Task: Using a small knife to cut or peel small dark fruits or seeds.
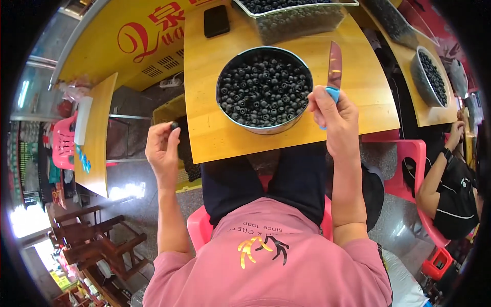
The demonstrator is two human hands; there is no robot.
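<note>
My left hand is off the table's left edge, thumb and fingers pinching one small dark round fruit. A yellow crate with dark contents is below it, partly hidden by the table. My right hand grips a knife by its light blue handle, blade pointing up and away from me. The knife is held just right of a round metal bowl, which is full of the same dark fruits. My right fingertips are close to the bowl's rim; I cannot tell whether they touch it.
On the yellow wooden table, a clear plastic tub of dark fruits stands behind the bowl, with a black phone to its left. At right, a person's arm is beside another table with a fruit-filled bowl. Pink chairs stand between.
</note>
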